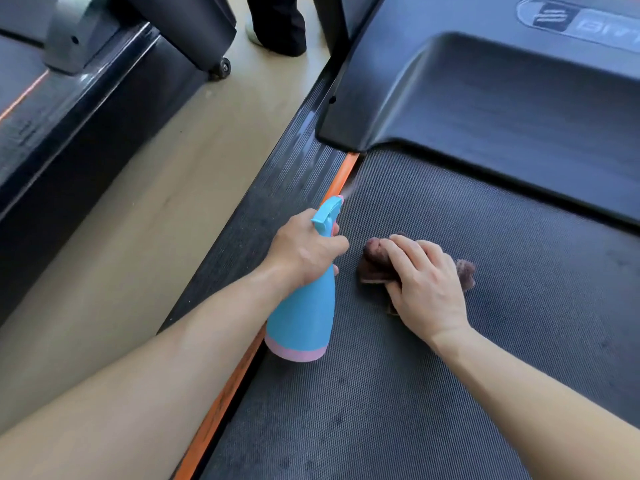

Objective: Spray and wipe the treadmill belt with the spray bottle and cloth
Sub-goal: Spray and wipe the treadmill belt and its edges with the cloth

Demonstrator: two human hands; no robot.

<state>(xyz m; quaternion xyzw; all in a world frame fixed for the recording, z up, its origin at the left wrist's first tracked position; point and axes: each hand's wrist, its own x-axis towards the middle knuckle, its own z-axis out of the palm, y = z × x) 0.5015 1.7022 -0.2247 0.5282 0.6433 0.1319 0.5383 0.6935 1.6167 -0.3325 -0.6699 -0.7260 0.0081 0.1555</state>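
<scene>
My left hand point(304, 249) grips the neck of a light blue spray bottle point(303, 313) with a pink base, fingers around its trigger. Its nozzle points forward over the dark textured treadmill belt point(467, 341), and a faint mist shows just ahead of the nozzle. To the right, my right hand point(426, 285) presses a crumpled brown cloth point(375, 263) flat on the belt. Most of the cloth is hidden under my palm; its ends stick out on both sides.
An orange strip point(341, 178) and a ribbed black side rail point(294, 168) border the belt on the left. The black motor cover point(485, 91) rises ahead. A tan floor point(145, 202) separates this machine from another treadmill point(86, 98). A person's legs point(277, 22) stand at the top.
</scene>
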